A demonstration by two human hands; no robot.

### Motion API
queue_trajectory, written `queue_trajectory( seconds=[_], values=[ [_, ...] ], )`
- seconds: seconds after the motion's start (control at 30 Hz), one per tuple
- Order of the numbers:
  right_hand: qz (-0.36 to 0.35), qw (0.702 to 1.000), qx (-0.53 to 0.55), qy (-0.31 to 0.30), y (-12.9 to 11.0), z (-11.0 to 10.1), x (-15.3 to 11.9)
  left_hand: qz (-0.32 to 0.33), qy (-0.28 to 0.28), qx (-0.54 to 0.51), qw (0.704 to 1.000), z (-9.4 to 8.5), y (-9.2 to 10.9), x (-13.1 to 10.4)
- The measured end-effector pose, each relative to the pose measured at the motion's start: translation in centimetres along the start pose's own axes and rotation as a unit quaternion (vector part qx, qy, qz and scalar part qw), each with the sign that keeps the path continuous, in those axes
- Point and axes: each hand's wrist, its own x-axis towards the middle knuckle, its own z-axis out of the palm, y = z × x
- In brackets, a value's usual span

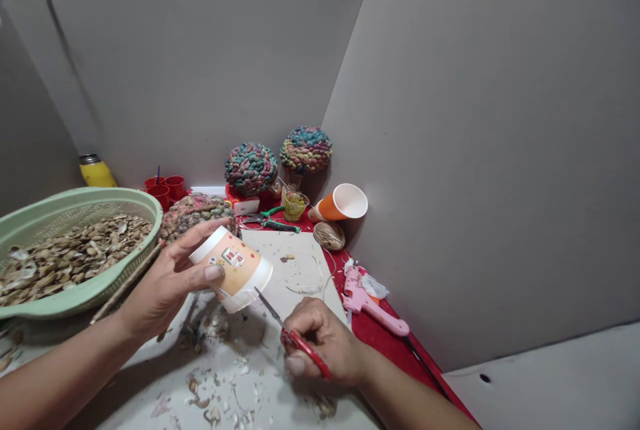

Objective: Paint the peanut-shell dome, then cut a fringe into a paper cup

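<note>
My left hand [177, 273] grips a paper cup [237, 263] around its side, thumb in front and fingers behind. The cup is tilted, white at both ends with a peach printed band. In my right hand [325, 343] is a pair of scissors [303, 347] with red handles, fingers wrapped round the grips. The blades point up and left, their tip close to the cup's lower white end; whether they touch it I cannot tell. Beneath both hands lies a pale board [200, 387] strewn with shell scraps.
A green basket [100, 293] of shell pieces stands left. Behind are colourful woven balls [250, 169], red cups [175, 187], green-handled pliers [280, 225], an orange cup [327, 207] and a twine coil [329, 236]. A pink glue gun [373, 308] lies right, beside a grey wall [465, 150].
</note>
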Motion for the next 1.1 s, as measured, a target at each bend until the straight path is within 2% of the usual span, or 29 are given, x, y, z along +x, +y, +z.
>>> queue_trajectory(
  seconds=[0.6,1.1],
  values=[
    [0.006,1.000,0.017,-0.023,-0.44,0.07,-0.05,0.000,-0.026,0.003,1.000,-0.07,0.28,0.07],
    [0.002,0.999,0.011,-0.034,-0.27,-0.01,0.00,-0.001,-0.016,0.029,0.999,0.13,0.59,-0.12]
  ],
)
